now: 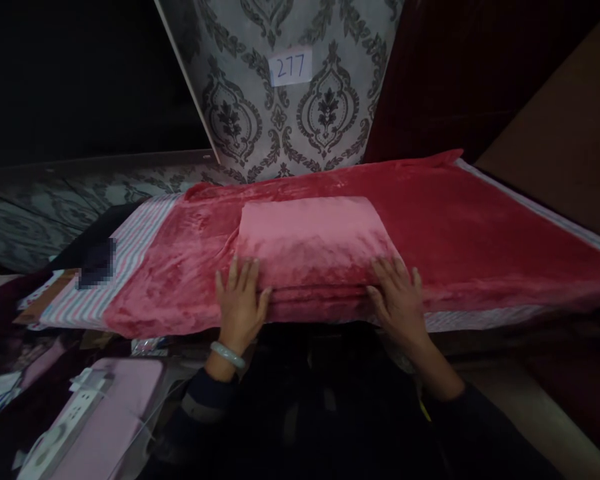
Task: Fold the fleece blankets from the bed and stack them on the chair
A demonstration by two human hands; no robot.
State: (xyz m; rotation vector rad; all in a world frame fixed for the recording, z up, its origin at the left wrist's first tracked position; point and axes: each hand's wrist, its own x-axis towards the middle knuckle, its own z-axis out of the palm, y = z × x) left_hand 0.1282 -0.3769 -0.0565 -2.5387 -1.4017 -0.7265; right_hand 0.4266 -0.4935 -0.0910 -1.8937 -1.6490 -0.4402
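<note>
The bundle, a pink cloth folded into a neat block, lies in the centre of the frame on a red blanket. The left hand rests on its near left corner and the right hand on its near right corner. Both hands are unclenched, fingers spread over the top and thumbs angled inward along the near edge; neither is visibly closed around anything, though whether the thumbs press into the layers cannot be told.

As for progress, the folding looks well along: the top is broad and fairly smooth, the sides run nearly straight, and several layers show stacked along the near edge, between the thumbs. No large loose flap shows on the bundle. What seems left is minor, perhaps evening the near edge; whether another fold is due cannot be judged from here.

The blanket itself is spread out, rumpled at centre left, with a striped sheet showing past its left end. A card marked 277 is on the wall at the top centre.
</note>
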